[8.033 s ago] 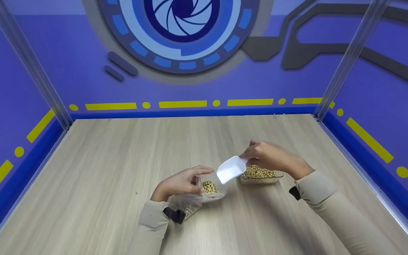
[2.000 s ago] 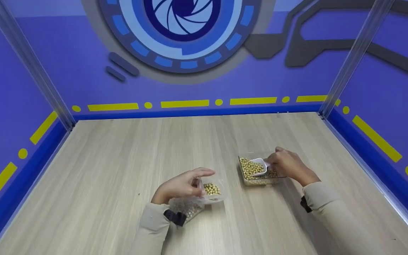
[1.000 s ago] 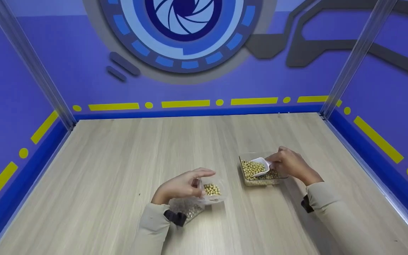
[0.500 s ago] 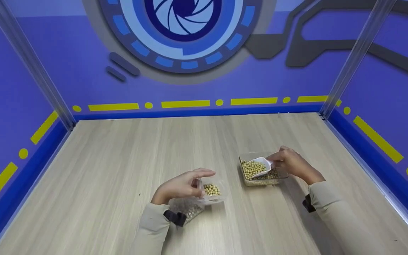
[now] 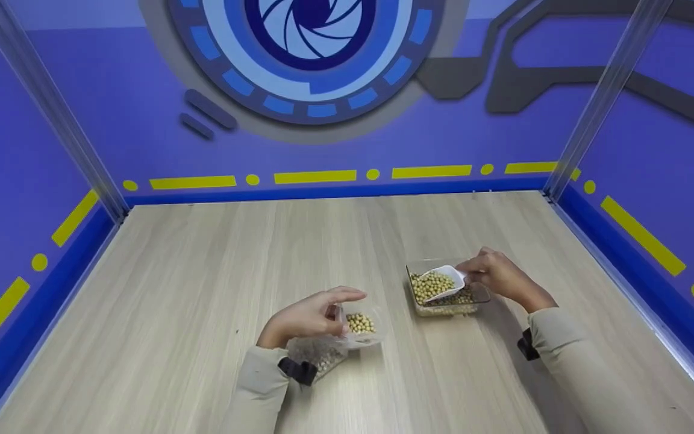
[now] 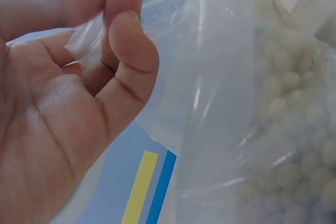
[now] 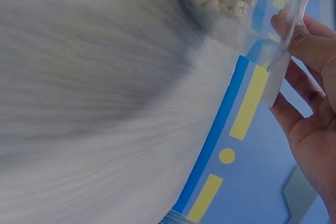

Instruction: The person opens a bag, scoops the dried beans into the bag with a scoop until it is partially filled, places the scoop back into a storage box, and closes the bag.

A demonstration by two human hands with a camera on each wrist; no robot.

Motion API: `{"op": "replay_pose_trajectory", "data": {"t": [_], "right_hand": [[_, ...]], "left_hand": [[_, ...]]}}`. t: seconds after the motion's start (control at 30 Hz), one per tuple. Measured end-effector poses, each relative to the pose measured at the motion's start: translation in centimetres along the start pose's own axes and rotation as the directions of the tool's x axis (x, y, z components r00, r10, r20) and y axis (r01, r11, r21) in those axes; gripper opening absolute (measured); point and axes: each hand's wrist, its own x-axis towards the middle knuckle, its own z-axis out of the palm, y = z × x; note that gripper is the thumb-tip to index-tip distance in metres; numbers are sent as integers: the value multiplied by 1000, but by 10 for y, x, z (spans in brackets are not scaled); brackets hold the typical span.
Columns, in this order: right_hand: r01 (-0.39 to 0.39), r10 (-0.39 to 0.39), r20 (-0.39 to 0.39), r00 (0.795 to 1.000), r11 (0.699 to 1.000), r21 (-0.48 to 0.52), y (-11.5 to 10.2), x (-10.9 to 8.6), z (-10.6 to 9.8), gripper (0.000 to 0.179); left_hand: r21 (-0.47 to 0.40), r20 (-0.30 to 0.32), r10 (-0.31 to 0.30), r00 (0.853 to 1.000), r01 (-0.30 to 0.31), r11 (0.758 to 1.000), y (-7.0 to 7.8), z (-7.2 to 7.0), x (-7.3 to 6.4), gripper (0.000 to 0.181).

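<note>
My left hand (image 5: 302,314) pinches the rim of a clear plastic bag (image 5: 323,357), whose mouth gapes and shows yellowish soybeans (image 5: 359,323) inside. In the left wrist view, thumb and fingers of the left hand (image 6: 68,98) meet on the film of the bag (image 6: 220,77), beside the beans (image 6: 294,171). My right hand (image 5: 506,278) grips the handle of a white scoop (image 5: 453,275), tilted over a clear rectangular container (image 5: 443,311) of soybeans, with beans lying in its bowl. The right wrist view has the right hand (image 7: 315,77) around the scoop's handle (image 7: 277,85), partly behind the container's wall.
Both things stand on a light wood-grain table (image 5: 214,259), the container right of the bag. Blue panels (image 5: 347,150) with yellow marks enclose the table at the back and both sides. Clear posts (image 5: 600,96) stand at the rear corners.
Eight seconds ago the scoop was tipped near the bag's mouth; now it is at the container. Over the last second it has risen slightly, loaded with beans. The left hand stays put.
</note>
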Motion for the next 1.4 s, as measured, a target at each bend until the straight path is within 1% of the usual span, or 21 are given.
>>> {"op": "replay_pose_trajectory", "data": {"t": [0.3, 0.5, 0.73, 0.87, 0.97, 1.17, 1.27, 1.4], "right_hand": [[-18, 18, 15, 1000, 1000, 17, 5, -1, -1, 26], [-17, 17, 12, 1000, 1000, 19, 5, -2, -2, 25], [7, -7, -10, 1000, 1000, 27, 6, -3, -1, 26], [-5, 6, -9, 1000, 999, 39, 6, -4, -1, 26], [-10, 10, -13, 1000, 999, 50, 7, -4, 0, 25], [13, -11, -29, 1000, 998, 60, 7, -5, 0, 24], [37, -34, -41, 999, 997, 68, 8, -5, 0, 23], [44, -40, -49, 998, 996, 81, 10, -6, 1, 23]], "left_hand": [[24, -2, 18, 1000, -18, 1000, 1, 0, 0, 64], [17, -8, 10, 1000, -10, 1000, 1, 0, 0, 64], [17, -9, -3, 1000, 3, 1000, 2, 0, 0, 65], [11, -14, -12, 1000, 12, 1000, 2, 1, 0, 65], [10, -10, -6, 1000, 6, 1000, 1, 1, 1, 65], [2, -3, 1, 1000, -1, 1000, 0, 1, 1, 66], [0, 1, 9, 1000, -9, 1000, 0, 1, 1, 66], [11, 4, 14, 1000, -14, 1000, 0, 1, 0, 66]]}}
